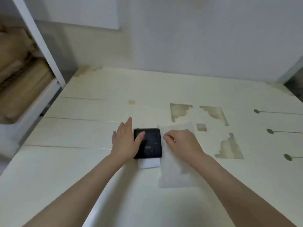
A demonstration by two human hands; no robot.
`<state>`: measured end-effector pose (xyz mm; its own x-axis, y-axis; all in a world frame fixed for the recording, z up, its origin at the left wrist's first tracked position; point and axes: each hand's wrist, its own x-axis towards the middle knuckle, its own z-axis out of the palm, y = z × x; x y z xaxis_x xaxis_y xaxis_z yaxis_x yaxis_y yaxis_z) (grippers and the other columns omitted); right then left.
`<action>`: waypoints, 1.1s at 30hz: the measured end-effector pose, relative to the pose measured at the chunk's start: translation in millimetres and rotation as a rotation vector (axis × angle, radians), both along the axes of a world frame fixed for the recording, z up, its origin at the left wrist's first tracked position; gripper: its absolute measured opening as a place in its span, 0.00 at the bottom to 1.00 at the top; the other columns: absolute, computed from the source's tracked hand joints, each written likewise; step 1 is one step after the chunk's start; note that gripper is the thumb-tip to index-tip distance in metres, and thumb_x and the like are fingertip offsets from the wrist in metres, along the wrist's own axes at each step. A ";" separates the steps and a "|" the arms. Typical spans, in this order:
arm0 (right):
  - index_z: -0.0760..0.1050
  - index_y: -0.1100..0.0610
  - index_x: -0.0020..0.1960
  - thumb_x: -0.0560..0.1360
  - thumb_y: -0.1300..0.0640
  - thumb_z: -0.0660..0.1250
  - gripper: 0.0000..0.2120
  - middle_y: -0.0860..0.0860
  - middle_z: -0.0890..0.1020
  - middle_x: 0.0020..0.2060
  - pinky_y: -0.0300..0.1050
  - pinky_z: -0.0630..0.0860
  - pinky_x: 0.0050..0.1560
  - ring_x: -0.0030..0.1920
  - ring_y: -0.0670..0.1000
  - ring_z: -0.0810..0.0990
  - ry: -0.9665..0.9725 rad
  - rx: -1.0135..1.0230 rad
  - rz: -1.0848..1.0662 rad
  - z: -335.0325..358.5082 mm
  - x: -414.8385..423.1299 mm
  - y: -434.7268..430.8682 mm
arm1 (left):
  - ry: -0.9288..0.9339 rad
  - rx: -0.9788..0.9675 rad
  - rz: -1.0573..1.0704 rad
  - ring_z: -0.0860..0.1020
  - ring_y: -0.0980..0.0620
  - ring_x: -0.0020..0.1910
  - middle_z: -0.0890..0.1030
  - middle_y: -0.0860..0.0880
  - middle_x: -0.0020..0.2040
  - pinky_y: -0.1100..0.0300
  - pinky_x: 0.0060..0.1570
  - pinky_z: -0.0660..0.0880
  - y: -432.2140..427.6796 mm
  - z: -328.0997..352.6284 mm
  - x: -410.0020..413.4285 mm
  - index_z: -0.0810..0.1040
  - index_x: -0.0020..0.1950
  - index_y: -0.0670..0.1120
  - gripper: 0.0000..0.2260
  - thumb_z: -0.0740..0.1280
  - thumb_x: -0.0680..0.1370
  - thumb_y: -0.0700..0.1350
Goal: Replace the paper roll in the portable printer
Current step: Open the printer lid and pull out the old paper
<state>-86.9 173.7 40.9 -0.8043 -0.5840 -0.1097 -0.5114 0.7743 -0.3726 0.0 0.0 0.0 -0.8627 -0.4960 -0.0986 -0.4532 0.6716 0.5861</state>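
A small black portable printer [151, 145] lies flat on the white table [82, 161]. A short strip of white paper [149, 163] sticks out of its near edge. My left hand [124, 141] rests against the printer's left side, fingers spread, with the thumb lying on its top. My right hand [182, 142] sits just right of the printer with the fingers curled, on a thin translucent white sheet [177, 174] that lies on the table. I cannot tell whether the fingertips pinch anything. No spare paper roll is visible.
Worn patches [180, 112] and dark slots [278, 112] mark the tabletop to the right. A white shelf frame [39, 41] with brown cardboard boxes [19, 76] stands at the far left. A wall closes off the back.
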 end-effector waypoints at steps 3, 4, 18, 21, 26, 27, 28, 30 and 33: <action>0.81 0.58 0.52 0.81 0.50 0.58 0.16 0.55 0.85 0.42 0.48 0.78 0.44 0.43 0.58 0.81 0.092 0.058 -0.017 -29.4 9.5 -9.1 | 0.098 0.224 0.030 0.69 0.44 0.72 0.71 0.45 0.73 0.53 0.64 0.67 -1.6 -28.4 1.0 0.55 0.78 0.41 0.29 0.59 0.82 0.52; 0.80 0.58 0.53 0.82 0.50 0.57 0.17 0.55 0.84 0.42 0.48 0.77 0.43 0.44 0.58 0.81 0.116 0.074 -0.018 -36.3 14.1 -12.6 | 0.111 0.280 0.024 0.72 0.44 0.69 0.74 0.46 0.70 0.55 0.61 0.69 -0.7 -33.4 2.1 0.58 0.77 0.41 0.26 0.59 0.83 0.51; 0.73 0.51 0.67 0.79 0.53 0.63 0.17 0.53 0.82 0.50 0.44 0.71 0.48 0.55 0.53 0.77 0.123 -0.444 -0.173 -106.1 69.5 -4.1 | 0.593 0.829 0.093 0.84 0.52 0.53 0.80 0.49 0.62 0.59 0.45 0.81 10.7 -76.2 35.8 0.75 0.66 0.47 0.14 0.66 0.81 0.45; 0.78 0.51 0.64 0.78 0.52 0.65 0.15 0.47 0.83 0.53 0.44 0.76 0.55 0.56 0.48 0.79 0.025 -0.657 -0.169 -97.4 78.5 2.5 | 0.647 1.016 0.170 0.85 0.44 0.49 0.83 0.43 0.58 0.52 0.43 0.82 9.7 -73.5 49.8 0.76 0.65 0.44 0.15 0.67 0.80 0.45; 0.76 0.49 0.67 0.81 0.51 0.62 0.16 0.43 0.82 0.59 0.43 0.75 0.63 0.60 0.43 0.79 -0.310 -0.948 -0.170 -87.0 81.0 7.5 | 0.654 1.110 0.226 0.85 0.41 0.52 0.85 0.44 0.56 0.51 0.41 0.82 25.1 -66.5 57.1 0.76 0.65 0.42 0.18 0.67 0.79 0.50; 0.76 0.48 0.66 0.81 0.51 0.61 0.14 0.43 0.83 0.58 0.47 0.76 0.63 0.60 0.44 0.80 -0.353 -0.948 -0.166 -90.3 79.2 8.4 | 0.651 1.117 0.231 0.85 0.42 0.52 0.85 0.44 0.56 0.50 0.43 0.82 27.6 -68.3 54.7 0.77 0.65 0.42 0.18 0.67 0.79 0.51; 0.77 0.48 0.63 0.82 0.52 0.60 0.13 0.44 0.84 0.55 0.48 0.78 0.62 0.59 0.46 0.81 -0.400 -0.951 -0.165 -93.2 77.5 9.9 | 0.648 1.118 0.229 0.85 0.42 0.53 0.85 0.44 0.56 0.48 0.46 0.83 29.4 -69.0 52.7 0.77 0.64 0.42 0.18 0.67 0.79 0.51; 0.79 0.51 0.59 0.83 0.55 0.59 0.11 0.48 0.86 0.52 0.44 0.80 0.57 0.57 0.49 0.83 -0.561 -1.019 -0.167 -96.7 72.5 13.1 | 0.653 1.078 0.222 0.84 0.43 0.53 0.85 0.44 0.57 0.44 0.51 0.82 28.5 -70.9 47.2 0.78 0.63 0.43 0.19 0.69 0.78 0.53; 0.78 0.59 0.61 0.83 0.58 0.59 0.13 0.53 0.85 0.55 0.40 0.80 0.54 0.58 0.50 0.82 -0.825 -1.168 -0.173 -97.1 62.4 17.3 | 0.686 0.968 0.295 0.85 0.45 0.52 0.83 0.45 0.57 0.44 0.49 0.83 26.1 -71.8 40.1 0.77 0.63 0.45 0.29 0.73 0.69 0.60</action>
<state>-24.6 191.0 -56.2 -0.8169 -0.5668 -0.1063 0.2263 -0.1455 -0.9631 40.1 26.1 -71.8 -0.7474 -0.6561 -0.1045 0.0858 -0.2514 0.9641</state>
